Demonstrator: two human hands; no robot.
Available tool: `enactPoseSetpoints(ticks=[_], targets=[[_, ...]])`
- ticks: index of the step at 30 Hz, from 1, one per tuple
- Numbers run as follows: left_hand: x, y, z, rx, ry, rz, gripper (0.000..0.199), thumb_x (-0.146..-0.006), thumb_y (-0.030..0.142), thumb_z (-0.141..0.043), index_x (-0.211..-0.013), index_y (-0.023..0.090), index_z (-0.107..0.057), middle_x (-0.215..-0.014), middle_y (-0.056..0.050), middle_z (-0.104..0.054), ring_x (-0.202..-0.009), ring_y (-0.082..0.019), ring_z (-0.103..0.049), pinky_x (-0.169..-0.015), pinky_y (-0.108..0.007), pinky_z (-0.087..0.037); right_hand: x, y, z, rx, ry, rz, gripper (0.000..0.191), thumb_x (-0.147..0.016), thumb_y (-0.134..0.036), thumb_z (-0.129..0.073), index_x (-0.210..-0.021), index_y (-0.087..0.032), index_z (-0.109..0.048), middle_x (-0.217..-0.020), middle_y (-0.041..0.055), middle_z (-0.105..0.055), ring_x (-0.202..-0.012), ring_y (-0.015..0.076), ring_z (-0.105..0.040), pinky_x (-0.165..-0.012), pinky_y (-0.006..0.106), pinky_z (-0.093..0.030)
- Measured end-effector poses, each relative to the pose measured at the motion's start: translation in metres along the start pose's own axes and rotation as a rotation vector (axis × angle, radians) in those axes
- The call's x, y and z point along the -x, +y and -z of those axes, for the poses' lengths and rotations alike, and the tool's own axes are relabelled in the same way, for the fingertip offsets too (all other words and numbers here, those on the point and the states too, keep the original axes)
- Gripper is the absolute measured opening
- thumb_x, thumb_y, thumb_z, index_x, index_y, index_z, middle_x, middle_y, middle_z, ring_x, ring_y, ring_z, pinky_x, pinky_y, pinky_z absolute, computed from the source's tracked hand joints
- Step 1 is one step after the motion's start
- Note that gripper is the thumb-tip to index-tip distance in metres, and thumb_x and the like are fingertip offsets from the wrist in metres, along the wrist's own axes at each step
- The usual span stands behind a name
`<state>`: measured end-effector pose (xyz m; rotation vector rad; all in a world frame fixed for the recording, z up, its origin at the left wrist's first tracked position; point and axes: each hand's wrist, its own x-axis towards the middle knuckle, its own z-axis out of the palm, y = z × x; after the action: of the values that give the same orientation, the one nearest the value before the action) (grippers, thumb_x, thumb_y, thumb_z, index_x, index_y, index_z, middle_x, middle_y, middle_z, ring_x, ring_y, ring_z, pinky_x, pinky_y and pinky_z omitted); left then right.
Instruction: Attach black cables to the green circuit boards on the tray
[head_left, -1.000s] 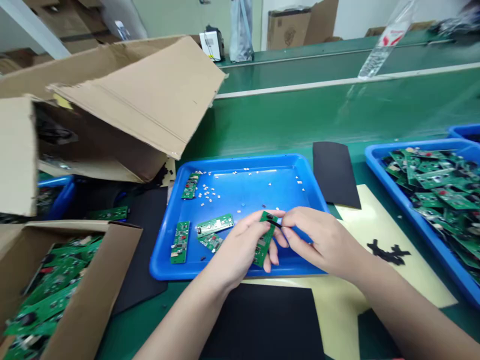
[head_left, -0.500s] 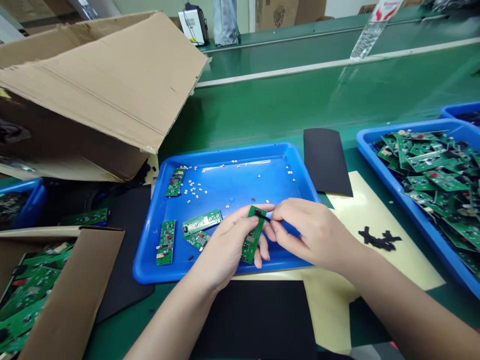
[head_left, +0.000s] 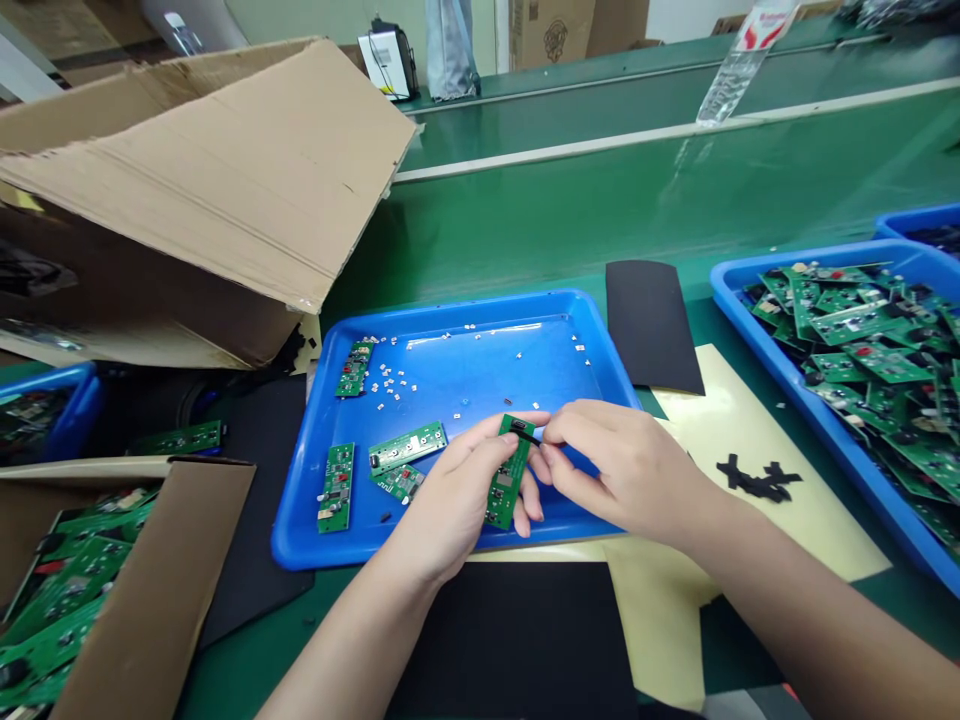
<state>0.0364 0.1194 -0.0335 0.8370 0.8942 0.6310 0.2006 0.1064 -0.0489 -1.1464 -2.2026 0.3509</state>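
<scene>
Green PCB (head_left: 508,478), tilted, in L hand (head_left: 461,490) over near side of blue tray (head_left: 480,365), mid-bench. Far L: small cardbd box (head_left: 187,560) w/ heap of grn boards (head_left: 75,580) inside; just behind, part of a blue bin (head_left: 79,395). Above these, large cardbd carton (head_left: 247,170), flap jutting toward ctr. Next along, L blk sheet (head_left: 262,520), beside tray; loose board (head_left: 184,438) nr its far end. In tray's L half, 4 more boards (head_left: 335,488): two along L wall, two close together nr L hand. Tiny white pcs (head_left: 388,378) scattered, thickest nr far-L corner. In bkgd, white boxy device (head_left: 384,62). At ctr, L hand clamped on PCB, thumb on face, fingers curled behind. Below, near blk sheet (head_left: 517,640), flat on grn bench (head_left: 247,665). Just R of PCB, R hand (head_left: 619,460), thumb + index pinching blk strip (head_left: 529,437); strip's other end at PCB's upper part, attachment too small to tell. R of tray, far blk sheet (head_left: 655,325), then yellow paper (head_left: 750,425) w/ small pile of blk cut pcs (head_left: 757,482). Beyond, clear bottle (head_left: 731,80), red-and-white label. Far R: second blue tray (head_left: 757,332), piled w/ boards.
</scene>
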Motion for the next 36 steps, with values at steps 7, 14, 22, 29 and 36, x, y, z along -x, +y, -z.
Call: enactPoseSetpoints(ticks=[7, 14, 22, 29, 36], targets=[[-0.0003, -0.0011, 0.0, -0.034, 0.005, -0.012, 0.033, -0.088, 0.025, -0.043, -0.114, 0.009, -0.056, -0.053, 0.0, -0.058, -0.041, -0.01, -0.051, -0.039, -0.018, -0.04, 0.0001, 0.0006, -0.0019, -0.009, 0.0, -0.002, 0.023, -0.091, -0.017, -0.041, -0.071, -0.016, -0.053, -0.067, 0.0043, -0.059, -0.061, 0.0147, -0.054, -0.057, 0.027, -0.041], [0.0004, 0.0002, -0.0002, -0.096, -0.001, -0.05, 0.026, -0.09, 0.03, -0.043, -0.099, 0.012, -0.059, -0.052, 0.003, -0.054, -0.037, -0.006, -0.042, -0.037, -0.016, -0.032, -0.0017, 0.0031, 0.0011, 0.027, 0.048, -0.023, 0.02, -0.088, -0.012, -0.042, -0.072, -0.014, -0.054, -0.067, 0.0034, -0.058, -0.061, 0.0148, -0.052, -0.058, 0.027, -0.041], [0.0008, -0.0002, 0.0004, -0.383, -0.002, -0.087, 0.037, -0.092, 0.034, -0.037, -0.067, 0.013, -0.054, -0.044, 0.003, -0.048, -0.038, -0.006, -0.041, -0.041, -0.018, -0.032, -0.0027, 0.0096, 0.0041, 0.202, 0.087, 0.013, 0.023, -0.091, -0.015, -0.041, -0.075, -0.013, -0.057, -0.069, 0.0057, -0.061, -0.062, 0.0169, -0.056, -0.056, 0.028, -0.042], [0.0017, 0.0018, -0.0003, -0.489, -0.054, -0.111, 0.038, -0.092, 0.036, -0.034, -0.067, 0.014, -0.052, -0.044, 0.004, -0.047, -0.038, -0.007, -0.04, -0.042, -0.02, -0.031, -0.0052, 0.009, 0.0042, 0.226, 0.163, 0.054, 0.026, -0.093, -0.013, -0.037, -0.078, -0.014, -0.057, -0.071, 0.0064, -0.062, -0.064, 0.0171, -0.057, -0.057, 0.028, -0.043], [0.0067, 0.0047, -0.0008, -0.512, -0.163, -0.12, 0.041, -0.094, 0.035, -0.032, -0.066, 0.014, -0.054, -0.042, 0.004, -0.043, -0.037, -0.006, -0.034, -0.041, -0.019, -0.027, -0.0033, 0.0086, -0.003, 0.172, 0.288, 0.138, 0.021, -0.089, -0.006, -0.04, -0.083, -0.016, -0.057, -0.083, 0.0072, -0.063, -0.065, 0.0138, -0.057, -0.058, 0.025, -0.046]])
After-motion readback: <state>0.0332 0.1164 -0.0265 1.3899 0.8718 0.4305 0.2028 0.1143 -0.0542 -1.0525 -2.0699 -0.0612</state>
